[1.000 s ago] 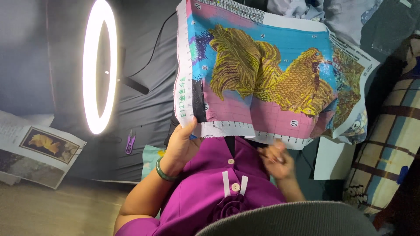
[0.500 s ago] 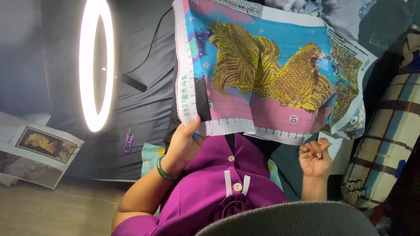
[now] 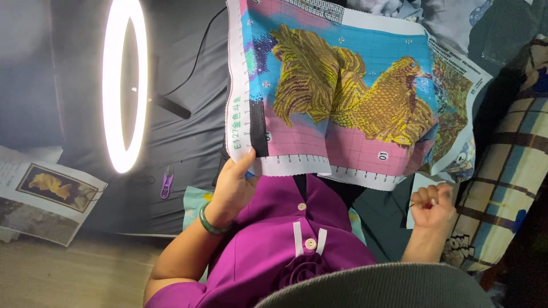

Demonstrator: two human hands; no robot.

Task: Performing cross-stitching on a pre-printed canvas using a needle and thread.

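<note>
From the head view we see our left hand (image 3: 231, 185) pinching the lower corner of the printed gold-bird cross-stitch canvas (image 3: 342, 97); our right hand (image 3: 434, 205), curled shut below its opposite edge, grips something too small to identify.

Main light source: ring lamp (image 3: 124, 85) at 10 o'clock, lit, blown out to pure white with a soft halo spilling onto the grey sheet (image 3: 188, 120) behind it. Room otherwise dim; corners at 11 and 1 o'clock fall to murky grey-blue. Embroidery canvas (image 3: 342, 97) evenly lit, colours saturated, stitch grid sharp at centre. Purple garment (image 3: 274, 239) bright, no harsh shadow. Left hand (image 3: 228, 191) crisp; right hand (image 3: 434, 205) slightly soft, in weaker light. Dark shadow under the canvas's lower edge at 6 o'clock. Grey shape (image 3: 377, 288) at 6 o'clock out of focus. Printed sheet (image 3: 48, 194) at 8 o'clock dim, mildly stretched near the edge.
</note>
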